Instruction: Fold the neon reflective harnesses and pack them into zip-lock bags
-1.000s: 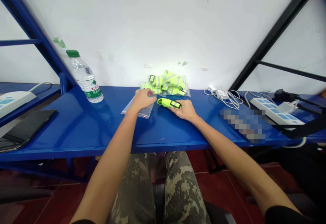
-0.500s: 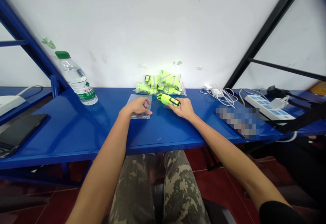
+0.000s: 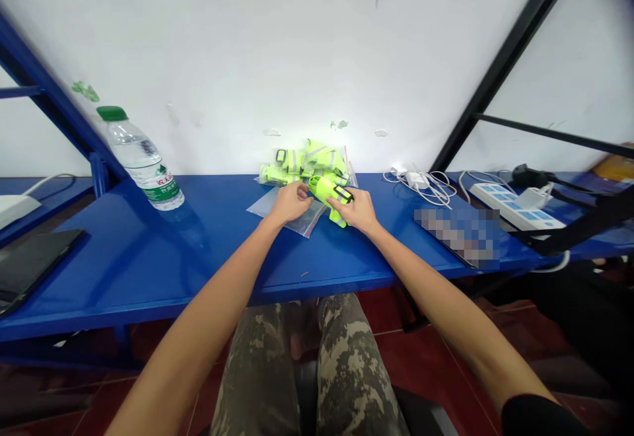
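My right hand (image 3: 360,212) is closed on a rolled neon-yellow reflective strap (image 3: 324,189) with a black buckle; a loose end of it hangs below the fingers. Close beside it, my left hand (image 3: 292,203) has its fingers curled at the clear zip bag (image 3: 301,224), which lies slanted on the blue table. The bag's upper part is partly hidden by this hand, and its right corner reaches under the strap. Right behind both hands sits a pile of bagged yellow reflective straps (image 3: 324,156).
A water bottle (image 3: 148,165) with a green cap stands on the left of the blue table (image 3: 212,257). A dark phone (image 3: 37,267) lies at the far left. White charger cables (image 3: 430,185), a blurred-out flat object (image 3: 460,238) and a power strip (image 3: 515,210) are on the right.
My left hand has moved right, bringing the zip bag with it and turning it aslant towards the strap. The strap's loose end now hangs down from my right hand. The view has shifted slightly.
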Available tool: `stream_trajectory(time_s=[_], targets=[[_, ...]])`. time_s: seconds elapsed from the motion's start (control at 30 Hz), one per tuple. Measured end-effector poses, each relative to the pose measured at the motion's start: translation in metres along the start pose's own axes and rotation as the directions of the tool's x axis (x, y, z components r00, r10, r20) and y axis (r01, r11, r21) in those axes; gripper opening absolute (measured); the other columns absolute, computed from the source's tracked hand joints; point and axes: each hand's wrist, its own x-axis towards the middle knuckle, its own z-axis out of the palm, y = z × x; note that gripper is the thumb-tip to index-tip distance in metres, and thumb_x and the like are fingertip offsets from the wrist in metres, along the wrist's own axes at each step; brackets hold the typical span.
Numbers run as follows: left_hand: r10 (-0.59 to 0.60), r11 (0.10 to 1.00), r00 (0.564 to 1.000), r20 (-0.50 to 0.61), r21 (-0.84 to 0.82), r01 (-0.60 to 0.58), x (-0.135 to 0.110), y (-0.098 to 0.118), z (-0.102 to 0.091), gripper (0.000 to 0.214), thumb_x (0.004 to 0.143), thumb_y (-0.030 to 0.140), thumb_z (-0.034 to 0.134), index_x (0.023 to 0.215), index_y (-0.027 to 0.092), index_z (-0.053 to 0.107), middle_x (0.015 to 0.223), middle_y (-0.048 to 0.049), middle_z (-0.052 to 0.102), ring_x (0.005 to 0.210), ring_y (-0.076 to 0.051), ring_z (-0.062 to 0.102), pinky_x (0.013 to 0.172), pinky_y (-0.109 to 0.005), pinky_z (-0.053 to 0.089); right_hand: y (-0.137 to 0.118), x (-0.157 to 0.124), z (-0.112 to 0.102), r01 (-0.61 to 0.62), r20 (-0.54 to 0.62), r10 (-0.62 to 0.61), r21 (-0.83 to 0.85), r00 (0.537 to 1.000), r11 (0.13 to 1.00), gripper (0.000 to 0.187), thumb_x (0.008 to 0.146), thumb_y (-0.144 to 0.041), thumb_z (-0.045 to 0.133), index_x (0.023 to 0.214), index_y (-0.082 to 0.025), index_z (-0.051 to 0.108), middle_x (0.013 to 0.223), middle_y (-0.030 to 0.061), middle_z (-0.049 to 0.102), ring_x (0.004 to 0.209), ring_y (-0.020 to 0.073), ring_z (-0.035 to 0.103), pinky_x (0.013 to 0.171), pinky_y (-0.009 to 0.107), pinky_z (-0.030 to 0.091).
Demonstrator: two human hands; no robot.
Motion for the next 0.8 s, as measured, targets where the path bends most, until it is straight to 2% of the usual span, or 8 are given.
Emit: stream_trajectory(time_s=[0.1, 0.17, 0.23, 0.37, 0.5, 0.63, 0.73, 0.8], targets=[[0.066, 0.992, 0.986, 0.153, 0.100, -0.082, -0.007, 0.003, -0.010, 0.040, 0.065, 0.050, 0.076, 0.087, 0.019, 0.062, 0.088, -0.0055, 0.069, 0.077, -0.021, 0.062, 0.065, -0.029, 0.045, 0.003, 0.001, -0.002, -0.052, -0.036, 0.055, 0.074, 0.998, 0.996, 0.033, 0.074, -0.048, 0.068, 0.074, -0.015, 0.071, 0.063, 0.0026, 0.067, 0.060, 0.0178, 0.059, 0.058, 0.026, 0.039], [0.071, 0.980, 0.963, 0.260, 0.163, -0.117, -0.012, 0.006, -0.014, 0.047, 0.060, 0.057, 0.078, 0.082, 0.020, 0.062, 0.084, -0.0047, 0.067, 0.074, -0.021, 0.061, 0.061, -0.029, 0.042, 0.004, 0.001, -0.003, -0.082, -0.050, 0.089, 0.126, 0.995, 0.989, 0.032, 0.073, -0.047, 0.070, 0.072, -0.015, 0.070, 0.061, 0.0017, 0.065, 0.058, 0.0168, 0.058, 0.056, 0.026, 0.038], [0.076, 0.974, 0.944, 0.320, 0.180, -0.139, -0.016, 0.009, -0.013, 0.039, 0.062, 0.053, 0.076, 0.077, 0.020, 0.063, 0.081, -0.0042, 0.068, 0.073, -0.021, 0.061, 0.061, -0.029, 0.041, 0.004, 0.001, -0.004, -0.104, -0.046, 0.114, 0.183, 0.992, 0.978, 0.032, 0.071, -0.046, 0.071, 0.072, -0.014, 0.070, 0.062, 0.0017, 0.066, 0.059, 0.0164, 0.058, 0.056, 0.025, 0.039], [0.115, 0.986, 0.932, 0.343, 0.077, -0.150, -0.018, 0.011, -0.011, 0.027, 0.076, 0.045, 0.065, 0.075, 0.019, 0.068, 0.076, -0.0043, 0.070, 0.069, -0.019, 0.061, 0.062, -0.028, 0.041, 0.006, 0.002, -0.005, -0.165, -0.007, 0.178, 0.343, 0.984, 0.925, 0.035, 0.067, -0.046, 0.076, 0.075, -0.012, 0.072, 0.069, 0.0034, 0.069, 0.064, 0.0173, 0.061, 0.056, 0.025, 0.044], [0.121, 0.992, 0.924, 0.363, -0.012, -0.125, -0.015, 0.007, -0.010, 0.027, 0.080, 0.042, 0.057, 0.076, 0.019, 0.070, 0.075, -0.0046, 0.071, 0.067, -0.017, 0.061, 0.061, -0.027, 0.041, 0.009, 0.003, -0.005, -0.291, 0.080, 0.304, 0.589, 0.949, 0.754, 0.038, 0.059, -0.043, 0.083, 0.077, -0.012, 0.073, 0.072, 0.0048, 0.072, 0.062, 0.0189, 0.065, 0.056, 0.027, 0.050], [0.085, 0.995, 0.925, 0.370, 0.008, -0.094, -0.015, 0.005, -0.008, 0.022, 0.078, 0.035, 0.053, 0.076, 0.019, 0.067, 0.075, -0.0035, 0.071, 0.067, -0.017, 0.060, 0.060, -0.027, 0.042, 0.010, 0.004, -0.003, -0.383, 0.190, 0.373, 0.739, 0.908, 0.555, 0.040, 0.053, -0.041, 0.088, 0.078, -0.014, 0.073, 0.074, 0.0062, 0.075, 0.065, 0.0224, 0.070, 0.060, 0.031, 0.056], [0.046, 0.991, 0.931, 0.362, 0.103, -0.089, -0.020, 0.010, -0.005, 0.011, 0.071, 0.029, 0.058, 0.076, 0.020, 0.062, 0.076, -0.0035, 0.069, 0.068, -0.019, 0.061, 0.059, -0.028, 0.042, 0.010, 0.004, -0.003, -0.407, 0.232, 0.386, 0.783, 0.893, 0.471, 0.041, 0.049, -0.037, 0.090, 0.078, -0.014, 0.073, 0.076, 0.0071, 0.076, 0.072, 0.0249, 0.073, 0.064, 0.033, 0.059], [0.037, 0.980, 0.937, 0.346, 0.172, -0.102, -0.023, 0.014, -0.003, 0.016, 0.065, 0.028, 0.063, 0.079, 0.021, 0.059, 0.079, -0.0041, 0.069, 0.070, -0.021, 0.062, 0.059, -0.029, 0.041, 0.009, 0.004, -0.004, -0.413, 0.244, 0.390, 0.796, 0.888, 0.443, 0.040, 0.048, -0.035, 0.091, 0.077, -0.014, 0.073, 0.076, 0.0073, 0.076, 0.075, 0.0261, 0.073, 0.066, 0.033, 0.060]])
